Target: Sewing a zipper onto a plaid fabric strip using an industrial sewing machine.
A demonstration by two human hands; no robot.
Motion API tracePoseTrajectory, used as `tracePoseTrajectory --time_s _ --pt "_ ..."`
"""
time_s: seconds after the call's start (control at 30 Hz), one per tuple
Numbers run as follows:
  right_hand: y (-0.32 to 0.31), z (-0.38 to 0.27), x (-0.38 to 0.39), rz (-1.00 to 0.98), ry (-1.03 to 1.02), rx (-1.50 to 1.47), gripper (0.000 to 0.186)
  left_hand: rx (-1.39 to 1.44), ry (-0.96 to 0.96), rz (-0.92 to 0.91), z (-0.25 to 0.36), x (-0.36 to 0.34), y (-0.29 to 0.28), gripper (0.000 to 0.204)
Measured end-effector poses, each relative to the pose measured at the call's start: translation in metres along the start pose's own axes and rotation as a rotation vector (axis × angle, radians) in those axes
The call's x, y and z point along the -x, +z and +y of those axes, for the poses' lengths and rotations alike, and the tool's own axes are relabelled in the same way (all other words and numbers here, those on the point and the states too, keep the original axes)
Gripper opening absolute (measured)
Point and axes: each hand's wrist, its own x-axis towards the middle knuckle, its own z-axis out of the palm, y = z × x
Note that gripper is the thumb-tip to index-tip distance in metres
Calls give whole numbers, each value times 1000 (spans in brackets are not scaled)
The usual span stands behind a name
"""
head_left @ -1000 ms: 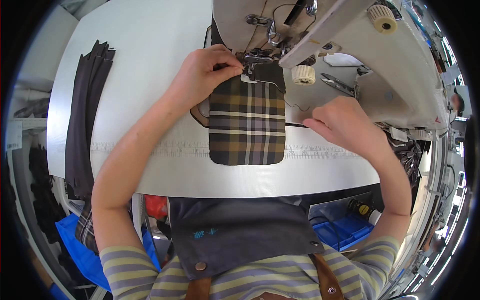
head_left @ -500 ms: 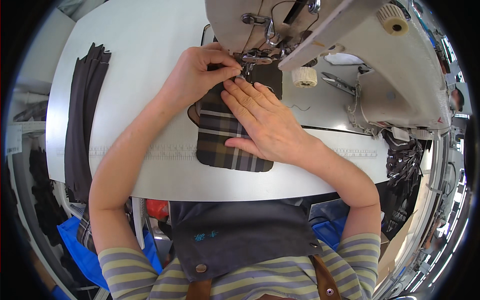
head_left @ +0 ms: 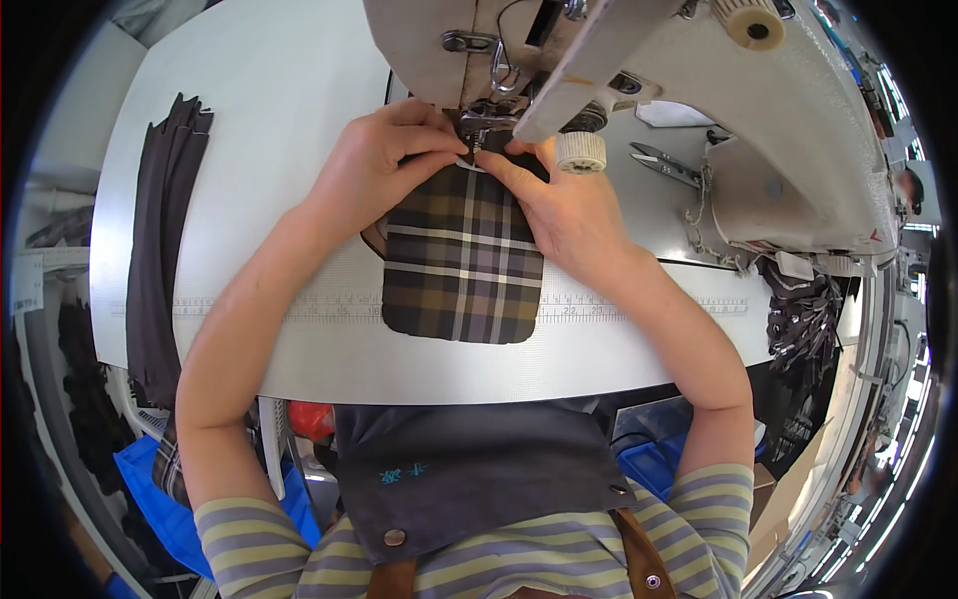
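Observation:
A plaid fabric piece [head_left: 459, 270] in dark, brown and white checks, with rounded near corners, lies on the sewing table [head_left: 299, 359]. Its far end reaches the presser foot [head_left: 476, 143] of the sewing machine [head_left: 639, 60]. At the left of the foot, my left hand [head_left: 394, 160] pinches the fabric's far edge between thumb and fingertips. My right hand [head_left: 579, 210] grips that edge from the right, thumb on top beside the foot, other fingers partly behind the machine's white knob [head_left: 580, 152]. A dark layer shows behind the plaid, mostly hidden.
Long dark fabric strips [head_left: 168, 240] lie along the table's left side. Scissors [head_left: 667, 163] rest under the machine arm. A ruler scale [head_left: 329, 307] runs across the table. Dark pieces with shiny bits [head_left: 801, 319] hang at the right edge. Blue bins [head_left: 160, 499] stand below.
My right hand has lifted from lying flat on the plaid fabric and turned, now gripping its far right edge by the presser foot. My left hand still pinches beside the foot.

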Motion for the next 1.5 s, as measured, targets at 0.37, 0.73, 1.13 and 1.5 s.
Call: tracePoseTrajectory --time_s 0.37,0.73,1.13,1.5 --pt "3 9 0 46 -98 -19 41 -212 270 32 -2 2 0 17" --pt "-1 3 -5 -4 -33 -93 49 -111 201 -34 -5 1 -6 19" --pt "6 8 -8 80 -39 -121 41 -142 142 -2 -8 -3 -4 21" --pt "8 12 -13 135 -74 -84 38 -156 188 -3 -11 -7 -6 23"
